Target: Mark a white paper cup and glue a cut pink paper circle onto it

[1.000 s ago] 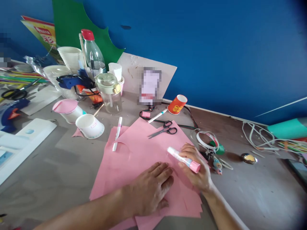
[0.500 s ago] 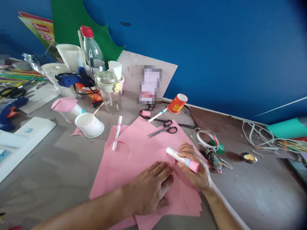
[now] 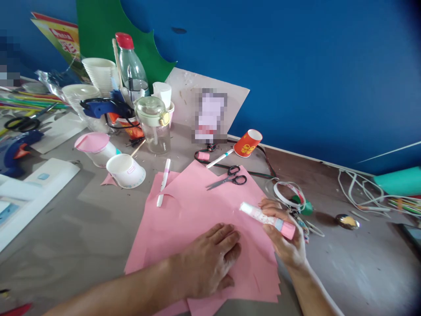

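Observation:
Several overlapping sheets of pink paper (image 3: 197, 202) lie on the table in front of me. My left hand (image 3: 212, 259) rests flat on them, fingers stretched out. My right hand (image 3: 284, 232) is closed around a glue stick (image 3: 263, 216), white with a pink base, its white end pointing left over the paper. Black-handled scissors (image 3: 228, 177) lie at the sheets' far corner. A white marker pen (image 3: 163, 182) crosses the left edge of the paper. Beyond the far corner are another white pen (image 3: 219, 159) and a small pink cap (image 3: 203, 156).
Left stand paper cups (image 3: 126, 171), one with a pink top (image 3: 95, 147), a lidded clear bottle (image 3: 153, 125), a blue glue gun (image 3: 101, 109) and a red-capped bottle (image 3: 131, 70). A red cup (image 3: 248, 143) leans near the blue wall. Tape and keys (image 3: 291, 197) lie to the right.
My right hand has moved right with the glue stick, drawing it away from my left hand. The left hand stays flat on the paper. The whole view has shifted slightly.

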The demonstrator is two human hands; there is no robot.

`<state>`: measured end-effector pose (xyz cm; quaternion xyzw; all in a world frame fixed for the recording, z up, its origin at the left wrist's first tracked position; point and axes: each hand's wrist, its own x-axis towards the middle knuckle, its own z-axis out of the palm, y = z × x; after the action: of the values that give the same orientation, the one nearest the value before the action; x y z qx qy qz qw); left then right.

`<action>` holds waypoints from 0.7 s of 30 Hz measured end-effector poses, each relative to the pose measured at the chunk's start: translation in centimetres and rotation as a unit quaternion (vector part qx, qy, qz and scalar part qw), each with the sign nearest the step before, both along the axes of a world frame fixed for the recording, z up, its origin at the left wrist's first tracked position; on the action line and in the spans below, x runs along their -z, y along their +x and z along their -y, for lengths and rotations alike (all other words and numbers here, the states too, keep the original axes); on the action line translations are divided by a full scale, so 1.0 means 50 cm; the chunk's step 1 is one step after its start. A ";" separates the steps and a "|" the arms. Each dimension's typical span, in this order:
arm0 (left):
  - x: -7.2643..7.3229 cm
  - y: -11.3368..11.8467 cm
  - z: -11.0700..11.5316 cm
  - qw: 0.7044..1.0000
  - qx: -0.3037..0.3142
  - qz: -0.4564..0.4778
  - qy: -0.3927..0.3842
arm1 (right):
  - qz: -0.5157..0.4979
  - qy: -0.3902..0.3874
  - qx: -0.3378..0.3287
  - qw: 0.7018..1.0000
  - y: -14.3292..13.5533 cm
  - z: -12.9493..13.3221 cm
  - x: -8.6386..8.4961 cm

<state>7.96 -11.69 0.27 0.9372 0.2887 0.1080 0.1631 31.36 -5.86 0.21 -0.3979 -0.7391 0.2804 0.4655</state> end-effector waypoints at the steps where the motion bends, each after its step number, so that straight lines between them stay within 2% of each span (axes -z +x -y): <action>1: 0.000 0.000 0.000 1.000 0.000 0.002 -0.001 | 0.016 0.000 -0.027 1.000 -0.002 -0.001 -0.004; 4: 0.000 0.001 -0.002 1.000 0.001 0.009 -0.008 | 0.075 0.013 -0.089 0.993 -0.016 -0.004 -0.012; 6: -0.001 0.001 -0.002 1.000 0.002 0.010 -0.012 | 0.109 0.036 -0.097 0.989 -0.028 -0.007 -0.012; 10: 0.000 0.001 -0.001 1.000 0.000 0.011 -0.008 | 0.156 0.089 -0.068 0.981 -0.039 -0.010 0.001; 14: -0.001 0.000 -0.001 1.000 -0.002 0.010 0.000 | 0.116 0.127 -0.016 0.985 -0.027 -0.006 -0.001; 16: -0.002 0.000 -0.001 1.000 0.002 0.008 0.001 | 0.093 0.113 -0.011 0.989 -0.020 -0.001 -0.012; 21: -0.003 0.001 -0.002 1.000 -0.002 0.014 -0.010 | 0.117 0.060 -0.102 0.986 -0.027 0.001 -0.024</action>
<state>8.00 -11.60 0.41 0.9333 0.2896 0.1182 0.1764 30.02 -5.90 1.43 -0.3221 -0.8408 0.2325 0.3678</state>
